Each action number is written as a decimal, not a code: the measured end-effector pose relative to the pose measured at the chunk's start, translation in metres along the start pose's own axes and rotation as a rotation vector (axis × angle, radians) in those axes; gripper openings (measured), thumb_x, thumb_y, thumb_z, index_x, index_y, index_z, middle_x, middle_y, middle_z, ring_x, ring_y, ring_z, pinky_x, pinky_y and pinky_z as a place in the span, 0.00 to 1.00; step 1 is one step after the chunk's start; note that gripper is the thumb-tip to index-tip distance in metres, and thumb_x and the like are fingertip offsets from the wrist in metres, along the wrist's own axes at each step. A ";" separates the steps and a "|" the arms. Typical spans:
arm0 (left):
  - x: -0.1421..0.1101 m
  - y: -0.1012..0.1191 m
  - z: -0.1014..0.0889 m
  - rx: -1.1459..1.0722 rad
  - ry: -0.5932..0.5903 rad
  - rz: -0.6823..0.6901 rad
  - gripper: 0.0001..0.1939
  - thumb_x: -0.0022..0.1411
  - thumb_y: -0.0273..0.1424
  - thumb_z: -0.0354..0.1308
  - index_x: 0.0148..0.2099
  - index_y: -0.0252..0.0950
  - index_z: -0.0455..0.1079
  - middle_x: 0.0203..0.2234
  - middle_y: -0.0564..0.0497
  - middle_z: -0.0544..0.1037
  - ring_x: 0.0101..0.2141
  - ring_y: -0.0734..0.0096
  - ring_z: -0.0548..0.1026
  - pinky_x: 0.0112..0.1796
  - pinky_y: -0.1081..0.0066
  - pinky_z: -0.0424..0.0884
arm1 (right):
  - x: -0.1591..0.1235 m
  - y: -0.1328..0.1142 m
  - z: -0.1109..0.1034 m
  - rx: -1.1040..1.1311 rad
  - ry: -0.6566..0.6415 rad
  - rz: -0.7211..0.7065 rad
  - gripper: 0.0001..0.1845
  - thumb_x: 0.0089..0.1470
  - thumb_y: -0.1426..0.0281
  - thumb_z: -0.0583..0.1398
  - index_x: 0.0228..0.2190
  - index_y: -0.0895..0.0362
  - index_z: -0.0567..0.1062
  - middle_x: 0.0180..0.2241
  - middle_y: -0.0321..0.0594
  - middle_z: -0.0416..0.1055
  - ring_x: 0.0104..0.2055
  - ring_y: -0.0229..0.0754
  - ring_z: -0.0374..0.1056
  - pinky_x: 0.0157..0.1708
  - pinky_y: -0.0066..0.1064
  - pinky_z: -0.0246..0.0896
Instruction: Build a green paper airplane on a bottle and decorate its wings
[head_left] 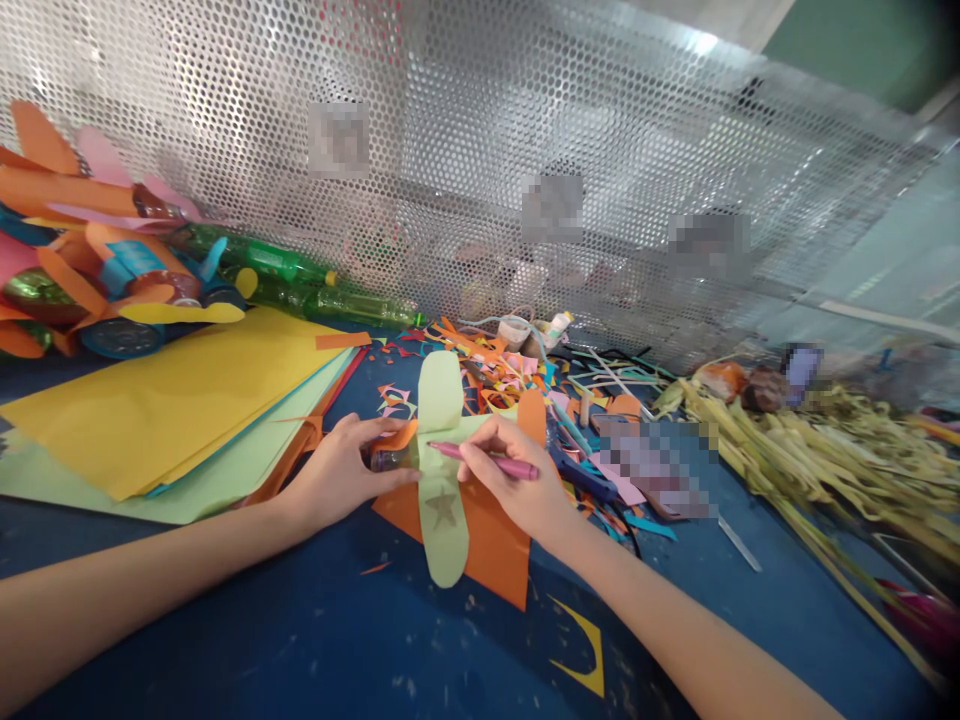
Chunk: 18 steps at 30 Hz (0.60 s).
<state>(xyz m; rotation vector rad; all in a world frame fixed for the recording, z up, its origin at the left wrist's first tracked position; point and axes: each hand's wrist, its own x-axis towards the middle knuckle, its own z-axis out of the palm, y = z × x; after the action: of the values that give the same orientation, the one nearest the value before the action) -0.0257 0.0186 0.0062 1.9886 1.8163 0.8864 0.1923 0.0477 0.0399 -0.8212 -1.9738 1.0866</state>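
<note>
A paper-covered bottle craft [442, 455] lies on the blue table [300, 640]: a long light green wing strip across an orange paper body, with a star drawn on the near part of the wing. My left hand [341, 470] grips its left end, where the bottle neck shows. My right hand [514, 475] is closed on a pink pen [491, 461], its tip resting on the green strip just above the star.
A stack of yellow and green paper sheets [180, 410] lies at left. Finished bottle crafts and green bottles [292, 270] pile up at the back left. Paper scraps, scissors [589, 478] and dried leaves [825, 450] cover the right. A perforated metal wall [525, 120] stands behind.
</note>
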 end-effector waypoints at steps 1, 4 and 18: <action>0.000 0.000 0.000 -0.001 -0.001 0.002 0.31 0.48 0.53 0.59 0.49 0.38 0.70 0.31 0.50 0.69 0.30 0.65 0.69 0.33 0.68 0.68 | 0.000 0.000 0.000 0.003 -0.004 -0.002 0.08 0.58 0.64 0.55 0.28 0.54 0.64 0.24 0.34 0.70 0.28 0.37 0.68 0.31 0.31 0.62; 0.000 0.000 0.000 -0.004 0.003 -0.001 0.32 0.47 0.53 0.59 0.49 0.38 0.70 0.30 0.50 0.68 0.30 0.66 0.69 0.33 0.68 0.68 | 0.000 0.000 -0.001 0.000 0.001 0.007 0.09 0.58 0.64 0.55 0.28 0.54 0.64 0.24 0.34 0.70 0.28 0.37 0.68 0.31 0.31 0.62; 0.000 0.002 -0.002 -0.016 -0.006 0.017 0.30 0.48 0.52 0.59 0.49 0.39 0.70 0.30 0.50 0.71 0.33 0.61 0.69 0.33 0.67 0.68 | 0.000 0.002 -0.002 -0.054 0.052 0.031 0.11 0.58 0.65 0.54 0.26 0.54 0.62 0.22 0.32 0.69 0.26 0.37 0.67 0.30 0.31 0.60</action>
<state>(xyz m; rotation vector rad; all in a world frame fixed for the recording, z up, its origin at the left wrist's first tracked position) -0.0254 0.0179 0.0090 1.9975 1.7868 0.8965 0.1943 0.0498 0.0391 -0.9022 -1.9603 1.0230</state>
